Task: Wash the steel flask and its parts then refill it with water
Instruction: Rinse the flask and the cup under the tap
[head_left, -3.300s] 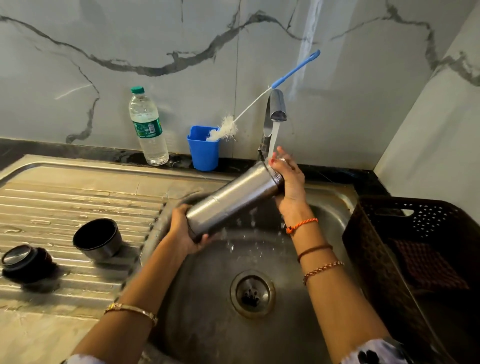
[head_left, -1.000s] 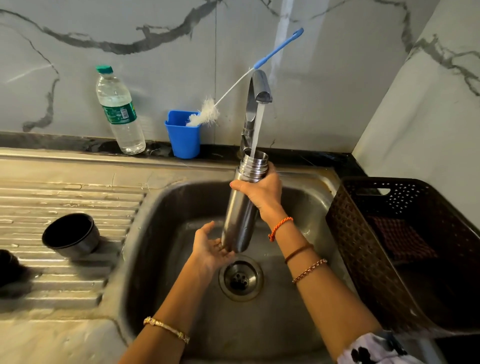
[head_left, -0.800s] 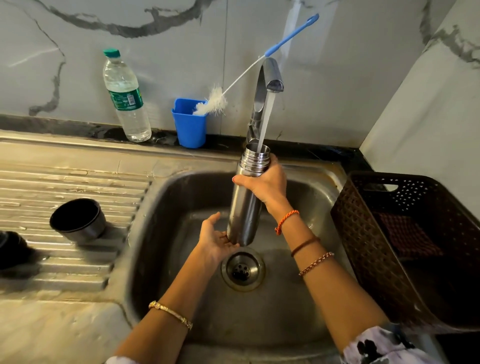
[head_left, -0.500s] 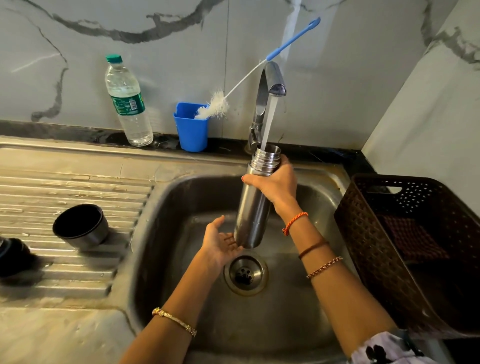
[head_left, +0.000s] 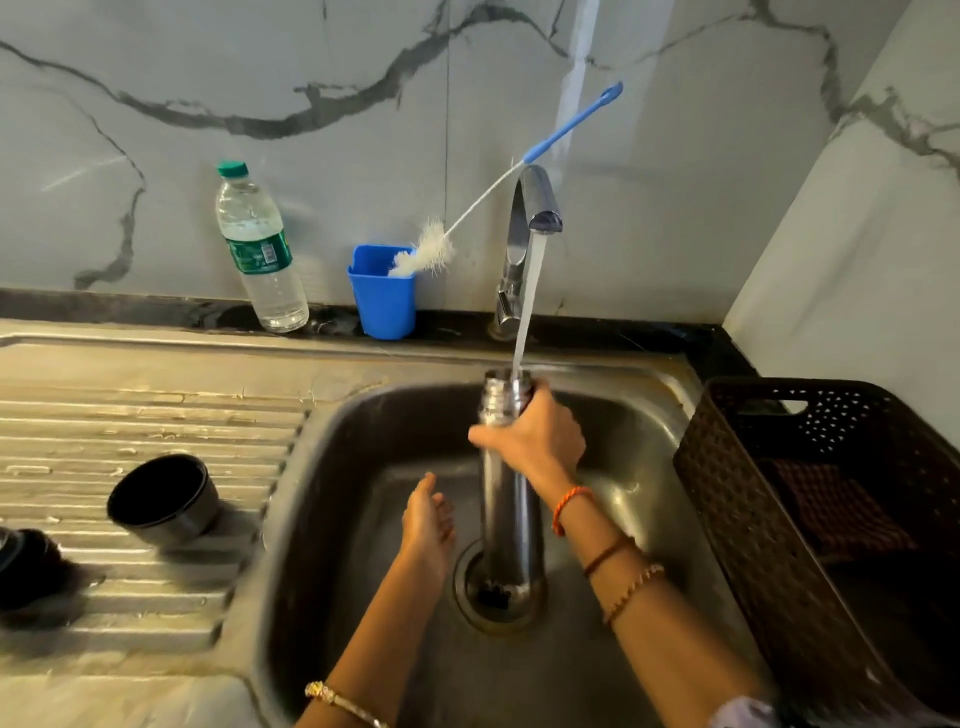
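1. One steel flask (head_left: 509, 514) is held upright in the sink basin (head_left: 363, 447), open mouth up, directly over the one drain (head_left: 498, 597).
2. One tap (head_left: 530, 208) is running; a single water stream (head_left: 527, 301) is seen falling into the flask mouth.
3. Right hand (head_left: 535, 436): fingers are wrapped round the flask just below the threaded neck. Three bands are counted on the right wrist.
4. Left hand (head_left: 428, 519): held loosely, fingers relaxed, nothing gripped, just beside the lower flask body. Contact with the flask cannot be confirmed. One gold bangle is seen on the left forearm.
5. Two flask parts are seen on the ribbed draining board (head_left: 130, 415), left of the basin: one cup-shaped cap (head_left: 163, 499) lying tilted with its dark opening facing the camera, and one dark lid (head_left: 26, 571) at the left frame edge, partly cut off. The two are near each other but apart.
6. On the dark ledge against the marble wall: one plastic water bottle (head_left: 260, 249) with a green cap, upright, and one blue holder (head_left: 382, 296) just right of it.
7. One bottle brush (head_left: 431, 249) is propped in the holder, white bristles at the rim, blue handle angled up and right past the tap.
8. One dark perforated basket (head_left: 737, 499) is placed right of the sink; one checked cloth (head_left: 831, 504) is seen inside it.
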